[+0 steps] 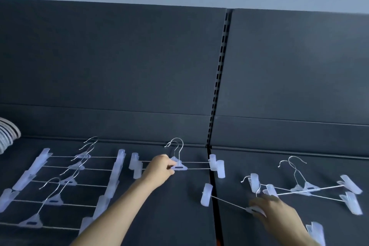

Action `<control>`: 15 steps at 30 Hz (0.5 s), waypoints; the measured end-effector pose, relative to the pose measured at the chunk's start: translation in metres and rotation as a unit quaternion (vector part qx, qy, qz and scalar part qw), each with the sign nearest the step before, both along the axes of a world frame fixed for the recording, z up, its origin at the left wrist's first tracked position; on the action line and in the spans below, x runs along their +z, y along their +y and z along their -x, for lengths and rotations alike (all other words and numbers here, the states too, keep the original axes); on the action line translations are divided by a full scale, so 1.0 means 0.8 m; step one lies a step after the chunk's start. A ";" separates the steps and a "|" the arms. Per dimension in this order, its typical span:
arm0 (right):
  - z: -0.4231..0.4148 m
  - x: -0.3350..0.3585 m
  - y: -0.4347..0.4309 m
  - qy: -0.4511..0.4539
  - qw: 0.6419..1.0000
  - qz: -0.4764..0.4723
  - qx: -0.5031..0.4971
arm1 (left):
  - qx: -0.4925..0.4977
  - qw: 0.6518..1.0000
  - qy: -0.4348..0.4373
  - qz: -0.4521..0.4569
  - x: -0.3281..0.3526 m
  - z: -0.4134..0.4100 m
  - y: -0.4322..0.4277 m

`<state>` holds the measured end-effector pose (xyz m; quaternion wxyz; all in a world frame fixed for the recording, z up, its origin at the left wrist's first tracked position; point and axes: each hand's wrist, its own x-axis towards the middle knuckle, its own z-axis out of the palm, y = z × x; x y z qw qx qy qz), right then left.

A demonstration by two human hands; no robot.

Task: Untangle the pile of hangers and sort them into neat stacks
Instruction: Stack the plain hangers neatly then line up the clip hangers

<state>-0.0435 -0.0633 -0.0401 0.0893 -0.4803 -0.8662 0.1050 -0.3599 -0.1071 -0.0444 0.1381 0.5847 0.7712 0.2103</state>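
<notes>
Clear plastic clip hangers with wire hooks lie on a dark shelf (169,205). A fanned row of several hangers (60,181) covers the left part. In the middle, my left hand (159,168) pinches the centre piece of a small stack of two hangers (179,166). At the right my right hand (273,211) grips the centre of a single hanger (207,195) that lies slanted across the shelf seam. Beyond that hand lies a tangled pair of hangers (307,187), their bars crossed.
A dark back panel (119,66) rises behind the shelf, with a slotted upright (219,78) at the seam between two sections. A striped object (8,132) sits at the far left edge. Another clear clip (316,231) shows at the lower right.
</notes>
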 end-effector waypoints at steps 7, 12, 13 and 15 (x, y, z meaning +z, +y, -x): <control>0.010 -0.008 -0.006 0.085 0.994 -0.065 -0.020 | -0.030 0.999 0.007 0.033 -0.012 0.010 -0.004; 0.020 -0.014 -0.002 0.074 0.992 -0.100 0.019 | -0.008 0.999 0.023 0.028 -0.018 0.010 -0.010; 0.024 -0.015 -0.001 0.072 0.990 -0.118 0.021 | -0.006 0.999 0.021 0.023 -0.018 0.009 -0.012; 0.032 -0.015 0.001 0.093 0.985 -0.145 0.028 | -0.001 1.000 0.024 0.019 -0.019 0.007 -0.014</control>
